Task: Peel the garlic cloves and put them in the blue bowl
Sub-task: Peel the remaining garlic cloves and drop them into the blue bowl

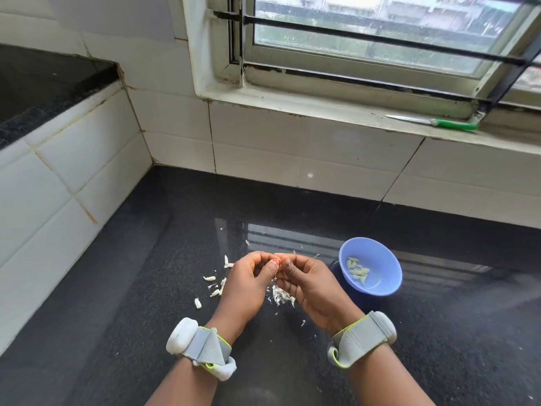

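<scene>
Garlic clove [280, 263]: pinched between left hand [248, 284] and right hand [311, 284], fingertips together above glossy black worktop [439, 347]. Papery skins [281, 297] beneath. Round blue bowl [380, 284], peeled cloves [357, 270] inside, just right.

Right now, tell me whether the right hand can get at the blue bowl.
Probably yes. The blue bowl stands open on the counter just beside the right hand, with nothing between them; but that hand and the left hand are pinching a garlic clove.

blue bowl [380, 285] | pale green cloves [357, 270] | black speckled counter [439, 347] | green-handled knife [433, 122]
</scene>
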A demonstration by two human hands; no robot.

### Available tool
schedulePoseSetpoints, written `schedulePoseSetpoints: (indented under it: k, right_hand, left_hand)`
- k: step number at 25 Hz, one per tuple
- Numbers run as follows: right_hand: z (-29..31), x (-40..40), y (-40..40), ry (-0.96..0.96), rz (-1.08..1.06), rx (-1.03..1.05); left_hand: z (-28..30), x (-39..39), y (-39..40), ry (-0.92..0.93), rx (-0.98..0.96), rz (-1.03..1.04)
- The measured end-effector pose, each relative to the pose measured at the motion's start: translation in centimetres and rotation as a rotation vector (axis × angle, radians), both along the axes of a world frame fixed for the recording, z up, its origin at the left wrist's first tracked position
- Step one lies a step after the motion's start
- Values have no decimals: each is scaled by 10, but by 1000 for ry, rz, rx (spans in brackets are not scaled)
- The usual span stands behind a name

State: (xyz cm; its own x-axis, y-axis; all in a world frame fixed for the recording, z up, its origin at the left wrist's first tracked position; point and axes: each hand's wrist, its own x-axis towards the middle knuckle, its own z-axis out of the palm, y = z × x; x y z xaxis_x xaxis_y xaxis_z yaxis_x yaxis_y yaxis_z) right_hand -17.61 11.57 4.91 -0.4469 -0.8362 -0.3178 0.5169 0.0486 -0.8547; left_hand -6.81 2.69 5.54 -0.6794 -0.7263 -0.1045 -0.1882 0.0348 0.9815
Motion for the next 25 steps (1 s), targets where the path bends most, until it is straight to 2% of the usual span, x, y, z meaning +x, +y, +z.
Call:
schedulePoseSetpoints:
  k: [4, 9, 12, 15, 25]
  right_hand:
    - [0, -5, 4, 33, -76, 12]
    - [-6, -23, 7, 423, -306, 215]
    - [-8, -27, 3, 660, -282, 320]
    - [-3, -22, -7, 922, -204, 416]
    - [-3, -25, -28, 1121, -75, 431]
  left_hand:
    - [0, 1, -2, -26, -22, -6]
    - [-5, 14, -16, -279, -341, 60]
    - [-10, 18, -14, -401, -387, 11]
    - [-11, 22, -15, -375, -430, 17]
    - [-17, 38, -37, -344, -375, 157]
